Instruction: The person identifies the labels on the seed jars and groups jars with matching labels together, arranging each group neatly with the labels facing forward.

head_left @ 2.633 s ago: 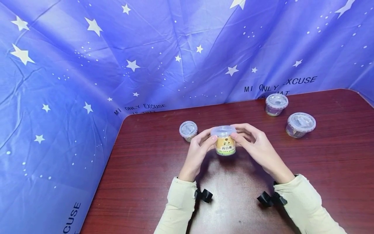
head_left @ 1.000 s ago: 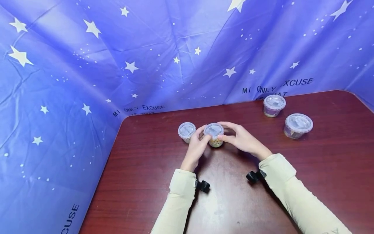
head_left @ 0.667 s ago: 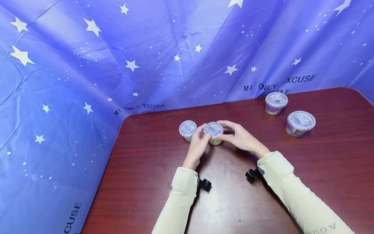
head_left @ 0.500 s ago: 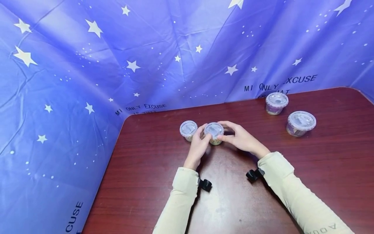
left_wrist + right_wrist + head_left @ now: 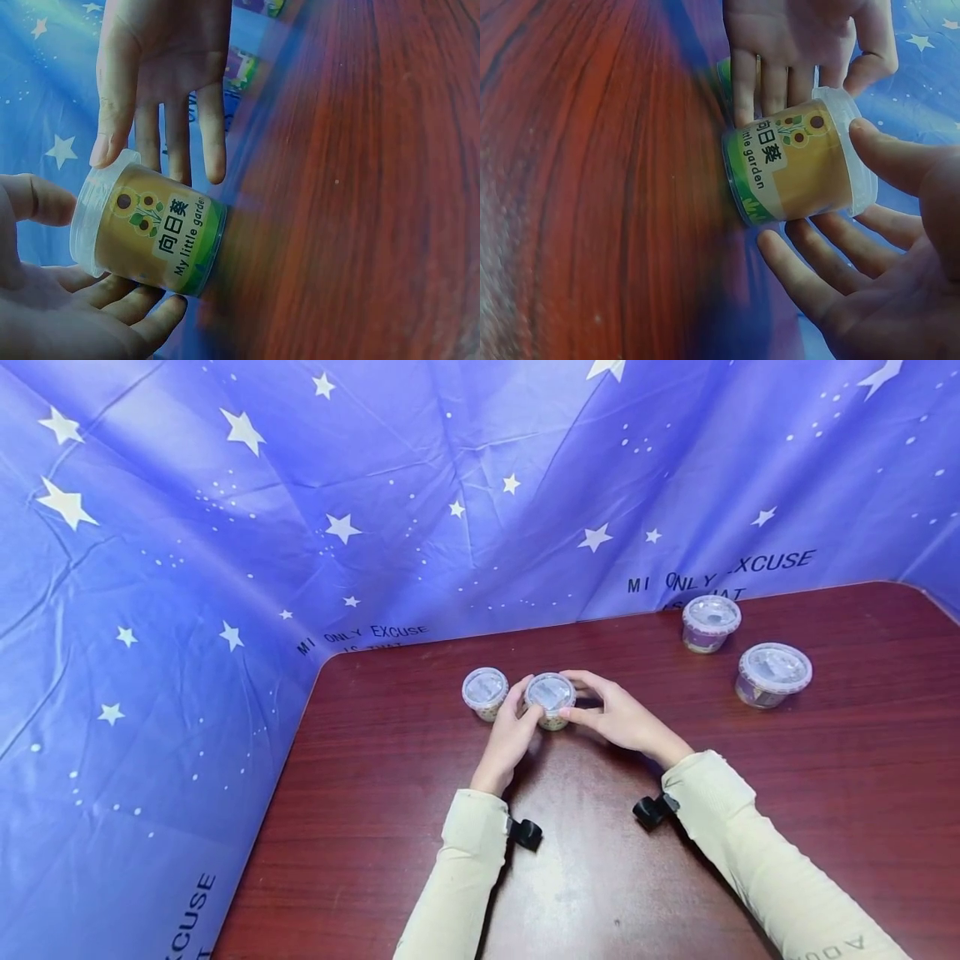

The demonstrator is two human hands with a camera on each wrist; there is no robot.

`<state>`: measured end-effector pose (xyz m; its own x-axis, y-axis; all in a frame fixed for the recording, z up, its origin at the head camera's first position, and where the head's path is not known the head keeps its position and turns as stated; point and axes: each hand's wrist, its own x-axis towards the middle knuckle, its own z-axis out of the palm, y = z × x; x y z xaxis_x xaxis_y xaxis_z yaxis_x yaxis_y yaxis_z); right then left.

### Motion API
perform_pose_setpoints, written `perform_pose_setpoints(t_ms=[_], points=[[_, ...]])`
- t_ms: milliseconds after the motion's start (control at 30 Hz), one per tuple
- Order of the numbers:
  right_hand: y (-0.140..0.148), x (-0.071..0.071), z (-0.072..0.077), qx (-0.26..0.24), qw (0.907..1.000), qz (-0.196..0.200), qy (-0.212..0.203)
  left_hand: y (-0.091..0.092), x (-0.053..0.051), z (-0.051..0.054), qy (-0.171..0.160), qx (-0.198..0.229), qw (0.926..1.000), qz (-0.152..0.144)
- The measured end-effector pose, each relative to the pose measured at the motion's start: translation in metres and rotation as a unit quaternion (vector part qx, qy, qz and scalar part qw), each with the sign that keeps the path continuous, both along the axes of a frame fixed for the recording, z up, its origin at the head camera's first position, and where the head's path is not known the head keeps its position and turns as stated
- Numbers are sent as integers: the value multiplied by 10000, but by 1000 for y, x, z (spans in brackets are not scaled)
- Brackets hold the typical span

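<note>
A small clear plastic tub [image 5: 551,692] with a lid stands upright on the dark red table. Its yellow label shows sunflowers and "My little garden", readable on the tub [image 5: 157,232] in the left wrist view. My left hand [image 5: 509,735] holds its left side, thumb near the lid rim and fingers along the wall. From the right, my right hand [image 5: 621,717] holds the same tub, thumb at the rim and fingers round the far side. A similar lidded tub [image 5: 485,692] is close on the left, just beyond my left fingers.
Two purple-labelled lidded tubs, one at the back edge [image 5: 711,625] and one nearer [image 5: 773,675], stand on the right of the table [image 5: 360,793]. A blue star-printed cloth [image 5: 420,460] hangs behind and along the left side.
Earlier both hands held the sunflower tub up, nearer the body. It has gone down and left onto the table, beside the other tub. Over the last second the hands have barely moved.
</note>
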<state>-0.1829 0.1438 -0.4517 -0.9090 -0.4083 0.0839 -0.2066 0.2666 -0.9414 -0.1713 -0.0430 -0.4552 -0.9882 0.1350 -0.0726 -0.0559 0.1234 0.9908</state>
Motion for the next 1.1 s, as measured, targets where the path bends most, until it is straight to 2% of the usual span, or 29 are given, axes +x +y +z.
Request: perform_pose_setpoints(t_ms=[267, 567, 767, 800, 1000, 1033, 1100], points=[[-5, -3, 0, 101, 9996, -52, 270, -6, -1, -4, 279, -66, 9995, -162], [-2, 1, -3, 161, 9991, -134, 358, -5, 2, -5, 78, 95, 9993, -346], [1, 4, -9, 181, 9994, -147, 273, -5, 4, -9, 170, 145, 9995, -243], [1, 5, -9, 261, 9990, -179, 315, -4, 5, -5, 164, 166, 9995, -229], [14, 13, 4, 852, 9939, -441, 541, -2, 1, -4, 145, 28, 9999, -2], [18, 15, 5, 933, 9929, -488, 552, -1, -2, -9, 164, -13, 9999, 39], [26, 19, 7, 1072, 9908, -579, 587, 0, -2, -8, 193, -25, 9998, 84]])
